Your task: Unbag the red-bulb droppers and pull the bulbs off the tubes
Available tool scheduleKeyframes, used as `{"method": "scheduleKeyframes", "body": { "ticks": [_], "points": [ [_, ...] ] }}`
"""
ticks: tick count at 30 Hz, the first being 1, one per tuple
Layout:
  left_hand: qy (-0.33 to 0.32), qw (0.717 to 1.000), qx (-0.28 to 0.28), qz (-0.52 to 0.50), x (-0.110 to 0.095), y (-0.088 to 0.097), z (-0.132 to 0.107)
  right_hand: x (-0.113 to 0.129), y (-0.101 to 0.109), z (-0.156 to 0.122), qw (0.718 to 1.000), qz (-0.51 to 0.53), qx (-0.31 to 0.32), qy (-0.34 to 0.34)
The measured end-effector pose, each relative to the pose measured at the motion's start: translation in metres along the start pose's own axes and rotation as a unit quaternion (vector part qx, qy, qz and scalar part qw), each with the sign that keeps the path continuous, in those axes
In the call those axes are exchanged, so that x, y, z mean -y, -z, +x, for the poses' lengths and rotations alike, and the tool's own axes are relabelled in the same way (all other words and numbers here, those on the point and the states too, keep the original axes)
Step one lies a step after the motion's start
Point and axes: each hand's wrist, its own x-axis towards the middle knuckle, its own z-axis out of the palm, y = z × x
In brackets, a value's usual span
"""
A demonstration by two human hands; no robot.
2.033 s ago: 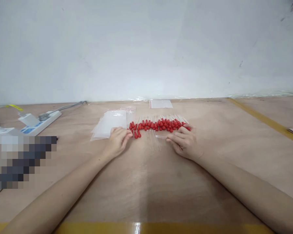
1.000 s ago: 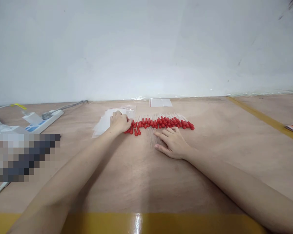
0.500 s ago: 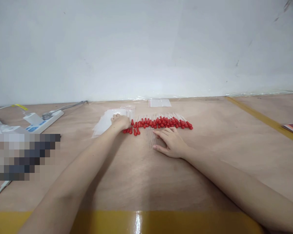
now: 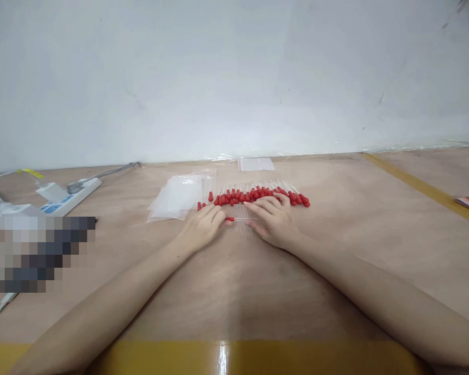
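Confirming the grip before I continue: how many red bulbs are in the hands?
1 visible: a red bulb in the left hand, with a clear tube running from it toward the right hand. More could be hidden under the hands.

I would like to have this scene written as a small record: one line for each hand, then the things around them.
Left hand: fingertips closed on a red bulb
Right hand: at the far end of the clear tube reaching across from that bulb; grip unclear
Between hands: more thin tubes
Beyond hands: row of red-ended droppers, partly hidden by the right hand
Left of row: pile of translucent bags
Far left: white power strip
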Motion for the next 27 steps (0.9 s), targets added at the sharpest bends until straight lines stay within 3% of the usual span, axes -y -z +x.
{"method": "scheduleKeyframes", "body": {
  "ticks": [6,13,18,27],
  "points": [
    [0.008,0.999,-0.042,-0.008,-0.014,0.003,0.006,0.002,-0.007,0.000,0.999,-0.001,0.028,0.037],
    [0.047,0.996,0.000,-0.077,-0.020,-0.010,0.006,0.004,-0.005,0.001,0.998,0.004,0.026,0.065],
    [0.026,0.997,0.045,-0.060,-0.019,-0.002,0.004,0.005,0.000,0.000,0.997,-0.006,0.045,0.065],
    [0.028,0.995,0.062,-0.070,-0.021,0.005,0.001,0.005,0.004,-0.003,0.996,-0.009,0.051,0.078]
  ]
}}
